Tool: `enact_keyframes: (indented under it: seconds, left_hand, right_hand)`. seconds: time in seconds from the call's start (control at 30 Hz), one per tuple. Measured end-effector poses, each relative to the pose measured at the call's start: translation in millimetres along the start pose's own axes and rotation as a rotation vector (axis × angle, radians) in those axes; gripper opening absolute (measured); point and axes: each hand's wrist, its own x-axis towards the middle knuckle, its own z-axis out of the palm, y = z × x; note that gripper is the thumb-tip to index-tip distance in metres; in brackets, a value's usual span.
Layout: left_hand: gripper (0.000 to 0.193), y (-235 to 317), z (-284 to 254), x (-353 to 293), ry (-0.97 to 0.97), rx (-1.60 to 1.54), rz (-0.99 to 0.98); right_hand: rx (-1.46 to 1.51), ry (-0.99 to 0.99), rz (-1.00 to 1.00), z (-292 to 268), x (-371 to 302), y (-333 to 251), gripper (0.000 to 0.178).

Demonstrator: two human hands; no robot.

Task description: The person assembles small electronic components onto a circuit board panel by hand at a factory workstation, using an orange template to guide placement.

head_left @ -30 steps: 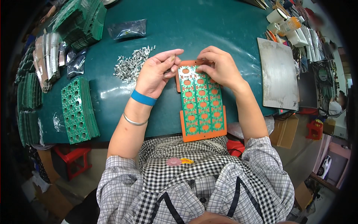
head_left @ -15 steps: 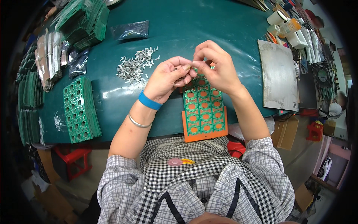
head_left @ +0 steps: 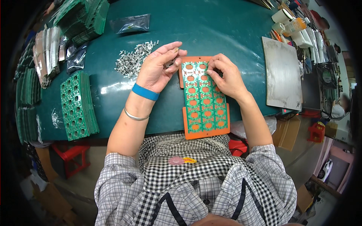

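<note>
The right hand point(head_left: 225, 78), fingers together, has returned to the perforated green circuit panel point(head_left: 206, 95), apparently resuming work. Left hand point(head_left: 155, 71) curled; its fingers' grip unclear.

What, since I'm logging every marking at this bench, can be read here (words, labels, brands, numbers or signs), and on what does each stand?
No text can be quoted; nothing reads clearly.
Yellow patch on the checked apron: reddish marks, too small to read.
Bottle at upper right: any print too blurred.
Grey plate: dark marks at its lower right corner, unreadable.
Green circuit board panel: detail too fine to tell print from pattern.
</note>
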Motion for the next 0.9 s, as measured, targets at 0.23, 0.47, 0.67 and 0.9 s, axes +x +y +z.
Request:
enact_keyframes:
  seconds: [0.23, 0.47, 0.67, 0.9]
  left_hand:
    - [0.014, -4.6, -11.5, 3.7, -0.131, -0.062, -0.031]
    - [0.017, -5.3, -13.3, 6.0, -0.172, 0.002, -0.047]
    - [0.017, -4.4, -1.1, 1.1, -0.058, 0.160, -0.042]
    - [0.015, -9.4, -5.8, 3.3, -0.136, 0.149, -0.082]
  right_hand:
    - [-0.013, 0.026, -0.039, 1.4, -0.3, 5.7, 0.010]
    - [-0.085, 0.044, -0.112, 4.0, 2.9, 4.9, 0.010]
    - [-0.205, 0.082, -0.249, 8.9, 1.8, 4.6, 0.010]
    - [-0.257, 0.124, -0.258, 13.3, -1.6, 4.8, 0.014]
